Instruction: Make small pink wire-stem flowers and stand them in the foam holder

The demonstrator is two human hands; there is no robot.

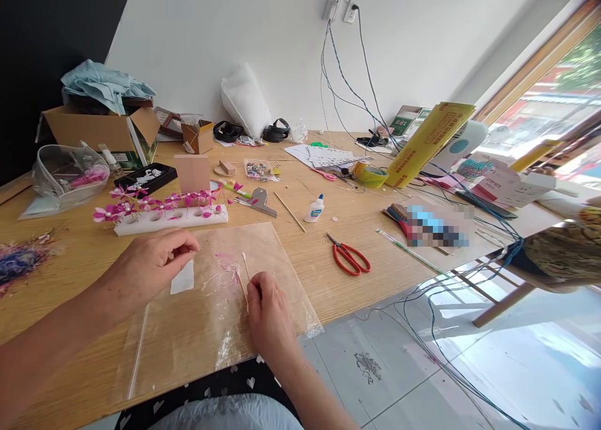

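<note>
My left hand (pixel 162 258) is over the left part of a clear plastic bag (pixel 188 342), its fingers closed beside a small white paper piece (pixel 183 278); anything between the fingertips is too small to make out. On the bag's right side, my right hand (pixel 268 305) pinches a thin stick, a cotton swab (pixel 245 266) with a white tip pointing away. Another thin stick lies against it. Pink and whitish smears (pixel 228 272) mark the plastic. Behind my left hand, magenta flowers (pixel 173 199) stand on wires in a white foam block (pixel 173 220).
A white glue bottle (pixel 314 209), a wooden stick (pixel 290 211) and red-handled scissors (pixel 350 258) lie beyond and to the right of the bag. Colourful fibres (pixel 23 260) are at far left. Boxes line the wall side, and cables (pixel 432 286) hang over the right edge.
</note>
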